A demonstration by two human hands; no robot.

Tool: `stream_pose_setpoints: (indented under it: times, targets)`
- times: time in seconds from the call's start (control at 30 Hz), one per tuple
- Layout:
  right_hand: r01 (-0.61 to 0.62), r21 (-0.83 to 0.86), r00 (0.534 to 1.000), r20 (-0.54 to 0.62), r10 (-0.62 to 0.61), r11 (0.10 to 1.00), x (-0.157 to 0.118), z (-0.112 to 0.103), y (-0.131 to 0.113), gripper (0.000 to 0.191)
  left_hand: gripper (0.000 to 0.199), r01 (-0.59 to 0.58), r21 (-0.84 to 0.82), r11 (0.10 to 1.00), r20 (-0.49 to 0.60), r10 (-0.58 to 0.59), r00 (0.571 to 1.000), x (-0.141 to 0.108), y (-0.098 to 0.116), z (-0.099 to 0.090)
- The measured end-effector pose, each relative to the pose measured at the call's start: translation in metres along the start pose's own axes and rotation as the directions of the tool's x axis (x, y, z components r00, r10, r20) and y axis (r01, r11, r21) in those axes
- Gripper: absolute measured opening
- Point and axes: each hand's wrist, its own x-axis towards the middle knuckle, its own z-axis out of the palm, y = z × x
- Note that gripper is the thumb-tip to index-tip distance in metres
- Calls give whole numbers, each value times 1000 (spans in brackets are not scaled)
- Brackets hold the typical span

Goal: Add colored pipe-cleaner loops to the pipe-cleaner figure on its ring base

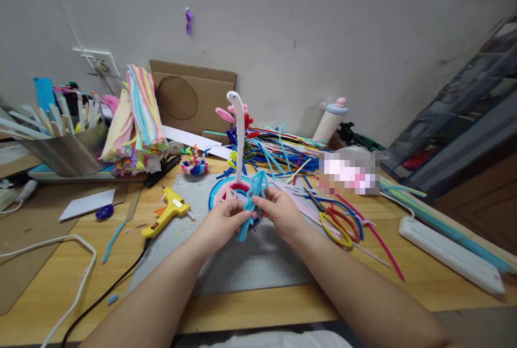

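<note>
Between my two hands is a bundle of light blue pipe cleaners (259,181), bent into loops at the top with the ends hanging below. The fingers of my left hand (226,221) pinch its lower left side. My right hand (278,210) pinches it from the right. Just behind stands a round pipe-cleaner piece (214,193) in blue, pink and red, partly hidden by my hands. A white fuzzy stem (240,138) with a curved top rises above it. Both hands are over the grey cutting mat (258,270).
To the left lie a yellow glue gun (167,213) and its black cord. Scissors (333,218) lie to the right beside loose pipe cleaners. Further off are a white bottle (330,124), bundled pipe cleaners (143,111), a metal holder (68,151) and a white power strip (448,253).
</note>
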Motion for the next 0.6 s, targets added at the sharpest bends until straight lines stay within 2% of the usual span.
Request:
stream_pose_setpoints:
  times: [0.13, 0.3, 0.43, 0.53, 0.6]
  targets:
    - [17, 28, 1000, -17, -17, 999, -1, 1, -2, 32, 34, -13, -84, 996, -77, 6, 997, -2, 6, 0]
    - [-58, -131, 998, -18, 57, 990, 0, 0, -4, 25, 30, -62, -126, 990, -134, 45, 990, -3, 7, -2]
    - [-44, -129, 999, -19, 42, 991, 0, -1, -6, 24, 25, -132, 9, 991, -225, 131, 966, -1, 3, -3]
    - [-127, -32, 991, 29, 128, 991, -2, -1, -4, 25, 19, -208, 130, 969, -253, 236, 938, 1, -1, -2]
    - [-170, 9, 985, 42, 170, 985, -3, 0, -2, 27, 19, -220, 132, 966, -244, 247, 938, 2, -3, -1]
